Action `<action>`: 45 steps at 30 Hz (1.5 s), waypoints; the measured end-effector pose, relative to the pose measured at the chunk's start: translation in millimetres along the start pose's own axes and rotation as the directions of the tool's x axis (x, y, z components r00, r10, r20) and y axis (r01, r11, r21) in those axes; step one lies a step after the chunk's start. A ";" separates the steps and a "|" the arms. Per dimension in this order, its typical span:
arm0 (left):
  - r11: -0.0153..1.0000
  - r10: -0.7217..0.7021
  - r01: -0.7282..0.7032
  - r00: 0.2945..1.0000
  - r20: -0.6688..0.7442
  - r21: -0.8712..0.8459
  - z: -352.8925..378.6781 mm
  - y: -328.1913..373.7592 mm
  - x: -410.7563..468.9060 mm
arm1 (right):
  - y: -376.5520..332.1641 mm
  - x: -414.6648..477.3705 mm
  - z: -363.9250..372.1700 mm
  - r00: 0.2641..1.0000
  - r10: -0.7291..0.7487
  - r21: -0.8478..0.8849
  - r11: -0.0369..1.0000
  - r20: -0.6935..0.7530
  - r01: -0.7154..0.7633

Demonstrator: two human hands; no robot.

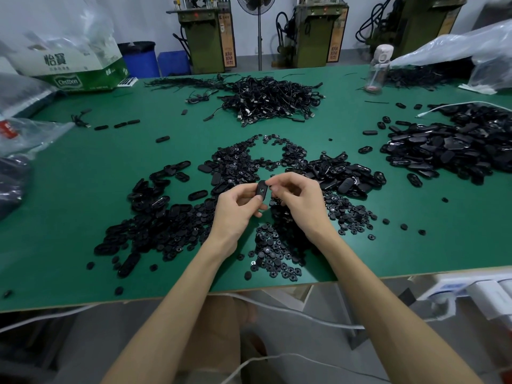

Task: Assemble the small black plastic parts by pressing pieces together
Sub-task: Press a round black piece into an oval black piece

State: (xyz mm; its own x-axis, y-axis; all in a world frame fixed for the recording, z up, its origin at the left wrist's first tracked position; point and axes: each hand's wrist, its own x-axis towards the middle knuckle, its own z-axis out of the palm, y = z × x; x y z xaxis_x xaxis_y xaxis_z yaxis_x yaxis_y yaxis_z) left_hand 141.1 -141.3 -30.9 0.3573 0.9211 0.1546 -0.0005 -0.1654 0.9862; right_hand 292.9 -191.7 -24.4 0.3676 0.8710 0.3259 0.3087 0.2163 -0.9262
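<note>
My left hand (235, 209) grips a small black oval shell (261, 190) upright between thumb and fingers, just above the green table (83, 206). My right hand (297, 199) is curled close beside it, its fingertips touching the shell's right edge; whether they pinch a small piece is hidden. Beneath and around both hands lies a wide scatter of black oval shells (155, 200) and several small round black discs (274, 256).
A heap of black cables (271, 99) lies at the back middle. A big pile of oval shells (448, 145) fills the right side. A clear bottle (378, 69), plastic bags (471, 48) and a cardboard box (74, 67) stand along the far edge. The table's near edge (277, 286) runs under my forearms.
</note>
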 end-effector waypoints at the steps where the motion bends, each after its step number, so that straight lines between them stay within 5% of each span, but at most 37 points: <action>1: 1.000 0.002 -0.002 1.000 -0.009 -0.005 -0.2 -0.4 0.4 | 0.1 0.1 -0.1 1.000 0.006 0.003 1.000 -0.006 -0.006; 32: 0.985 -0.010 -0.009 0.994 -0.108 -0.174 -0.8 0.0 0.9 | 4.5 0.7 -1.8 0.999 0.033 0.154 0.987 0.014 -0.035; 45: 0.995 0.009 -0.017 0.996 -0.086 -0.094 -0.8 -6.2 2.4 | 4.7 1.7 -1.8 0.999 0.052 0.172 0.984 -0.005 -0.051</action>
State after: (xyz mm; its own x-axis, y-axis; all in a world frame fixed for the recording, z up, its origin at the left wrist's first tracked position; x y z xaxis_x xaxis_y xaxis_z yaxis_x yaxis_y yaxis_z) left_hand 141.2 -137.8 -36.6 0.2759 0.9464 0.1682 -0.0946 -0.1474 0.9845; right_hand 296.6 -189.9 -27.9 0.3875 0.8790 0.2780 0.1344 0.2445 -0.9603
